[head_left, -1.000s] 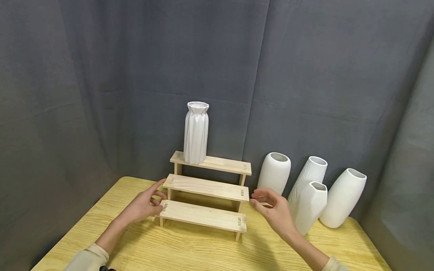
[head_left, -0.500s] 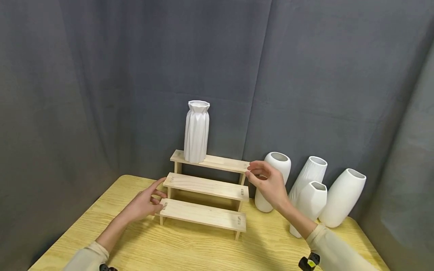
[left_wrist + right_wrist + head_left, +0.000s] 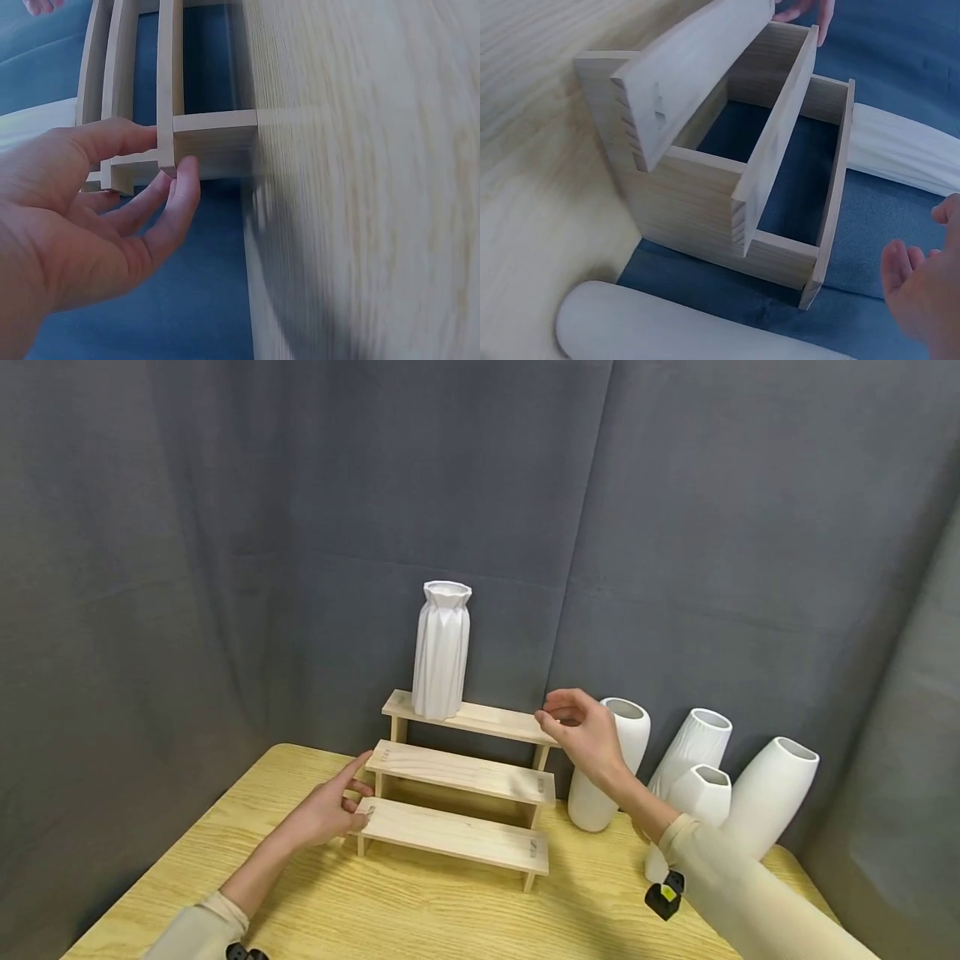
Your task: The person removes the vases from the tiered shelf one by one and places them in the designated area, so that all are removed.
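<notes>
A three-step pale wooden stand (image 3: 465, 772) stands on the table. My left hand (image 3: 322, 807) pinches the left end of its lowest step; in the left wrist view the thumb of that hand (image 3: 105, 217) lies on the board's face and fingertips touch its end and underside. On the top step, left of its middle, a pleated white vase (image 3: 442, 652) stands upright. My right hand (image 3: 588, 735) hovers by the top step's right end, fingers loosely bent and holding nothing. In the right wrist view that hand (image 3: 926, 274) is apart from the stand (image 3: 780, 142).
To the right of the stand is a smooth white vase (image 3: 592, 797), partly behind my right hand. Farther right stand a ribbed vase (image 3: 693, 743), a faceted vase (image 3: 699, 793) and a tapered vase (image 3: 772, 793). A grey curtain (image 3: 480, 485) hangs behind the wooden table (image 3: 420, 910).
My right hand has risen from beside the middle step to the top step's right end, shifting slightly left. The left hand keeps its hold on the lowest step. The head view has shifted slightly.
</notes>
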A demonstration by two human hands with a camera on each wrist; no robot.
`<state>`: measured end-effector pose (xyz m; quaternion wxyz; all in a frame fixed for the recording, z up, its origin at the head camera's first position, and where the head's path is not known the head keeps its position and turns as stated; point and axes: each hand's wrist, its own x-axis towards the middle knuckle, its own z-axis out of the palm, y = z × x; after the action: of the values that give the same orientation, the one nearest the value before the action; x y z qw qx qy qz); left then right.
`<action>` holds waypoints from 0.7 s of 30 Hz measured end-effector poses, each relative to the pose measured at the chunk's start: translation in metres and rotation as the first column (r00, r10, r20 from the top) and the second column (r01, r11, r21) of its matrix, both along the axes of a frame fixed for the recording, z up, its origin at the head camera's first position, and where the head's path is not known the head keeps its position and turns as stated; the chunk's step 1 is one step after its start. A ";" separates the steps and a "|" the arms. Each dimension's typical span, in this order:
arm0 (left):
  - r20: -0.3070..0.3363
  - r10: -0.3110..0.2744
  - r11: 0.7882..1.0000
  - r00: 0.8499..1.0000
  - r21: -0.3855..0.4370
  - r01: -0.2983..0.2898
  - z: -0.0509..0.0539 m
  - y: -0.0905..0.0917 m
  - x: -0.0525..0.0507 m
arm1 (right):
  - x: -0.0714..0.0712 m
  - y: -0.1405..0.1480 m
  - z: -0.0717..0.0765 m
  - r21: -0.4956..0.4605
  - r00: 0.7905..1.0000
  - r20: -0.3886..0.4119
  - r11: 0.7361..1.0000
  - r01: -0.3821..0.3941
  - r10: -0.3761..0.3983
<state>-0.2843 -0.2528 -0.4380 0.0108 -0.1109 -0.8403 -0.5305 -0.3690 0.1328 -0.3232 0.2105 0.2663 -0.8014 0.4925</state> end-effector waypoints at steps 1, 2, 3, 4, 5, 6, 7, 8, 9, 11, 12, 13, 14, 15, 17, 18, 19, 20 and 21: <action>0.000 0.001 1.000 1.000 -0.001 -0.001 0.000 0.000 0.000 | -0.001 -0.002 0.001 0.004 1.000 -0.001 1.000 -0.003 0.003; 0.003 0.004 1.000 1.000 -0.002 -0.004 -0.001 0.000 -0.001 | -0.003 -0.004 0.002 0.009 1.000 -0.002 1.000 -0.002 0.002; 0.002 0.003 1.000 1.000 -0.005 -0.003 -0.001 -0.001 -0.001 | -0.005 -0.006 0.004 0.016 1.000 -0.005 1.000 -0.005 0.005; 0.001 0.008 1.000 1.000 -0.009 -0.008 -0.002 -0.001 -0.002 | -0.006 -0.009 0.005 0.021 1.000 -0.007 1.000 -0.010 0.010; -0.002 0.011 1.000 1.000 -0.014 -0.012 -0.002 -0.002 -0.002 | -0.007 -0.012 0.006 0.027 1.000 -0.012 0.999 -0.017 0.018; -0.004 0.020 1.000 1.000 -0.020 -0.021 -0.003 -0.002 -0.002 | -0.008 -0.015 0.007 0.034 1.000 -0.017 0.999 -0.024 0.025; -0.009 0.027 0.999 1.000 -0.029 -0.027 -0.003 -0.003 -0.003 | -0.009 -0.018 0.007 0.042 0.999 -0.021 0.999 -0.031 0.032; -0.010 0.035 0.999 0.999 -0.029 -0.035 -0.004 -0.003 -0.003 | -0.010 -0.021 0.008 0.051 0.999 -0.024 0.998 -0.039 0.041; -0.013 0.039 0.999 0.999 -0.030 -0.040 -0.004 -0.004 -0.002 | -0.011 -0.024 0.008 0.056 0.998 -0.023 0.997 -0.050 0.051; -0.010 0.048 0.998 0.999 -0.028 -0.048 -0.004 -0.005 -0.002 | -0.012 -0.030 0.008 0.069 0.998 -0.015 0.996 -0.064 0.065; -0.010 0.046 0.999 0.999 -0.026 -0.046 -0.004 -0.005 -0.001 | -0.012 -0.034 0.008 0.074 0.998 -0.010 0.995 -0.069 0.070; -0.011 0.042 0.999 0.999 -0.024 -0.043 -0.004 -0.006 0.000 | -0.013 -0.036 0.007 0.079 0.997 -0.006 0.994 -0.071 0.072; -0.009 0.041 0.999 0.999 -0.021 -0.041 -0.004 -0.005 0.000 | -0.015 -0.038 0.007 0.082 0.997 -0.004 0.994 -0.074 0.074; -0.010 0.039 0.999 0.999 -0.021 -0.039 -0.004 -0.004 -0.001 | -0.016 -0.040 0.007 0.083 0.997 0.000 0.994 -0.075 0.075; -0.019 0.028 0.999 0.999 -0.021 -0.028 -0.004 -0.002 -0.003 | -0.020 -0.043 0.006 0.088 0.997 0.005 0.993 -0.073 0.073; -0.023 0.026 0.999 0.999 -0.022 -0.027 -0.004 -0.001 -0.004 | -0.022 -0.044 0.005 0.089 0.997 0.010 0.993 -0.073 0.072; -0.022 0.029 0.999 0.999 -0.026 -0.030 -0.004 -0.001 -0.005 | -0.024 -0.045 0.005 0.089 0.997 0.020 0.993 -0.075 0.073; -0.022 0.032 0.999 0.999 -0.030 -0.033 -0.004 0.000 -0.005 | -0.025 -0.047 0.005 0.090 0.997 0.032 0.993 -0.077 0.074; -0.025 0.031 0.999 0.999 -0.033 -0.032 -0.004 0.000 -0.005 | -0.027 -0.050 0.005 0.092 0.996 0.047 0.993 -0.078 0.074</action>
<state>-0.2891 -0.2529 -0.4418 0.0277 -0.1046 -0.8505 -0.5147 -0.3958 0.0832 -0.3178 0.1613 0.2957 -0.8172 0.4676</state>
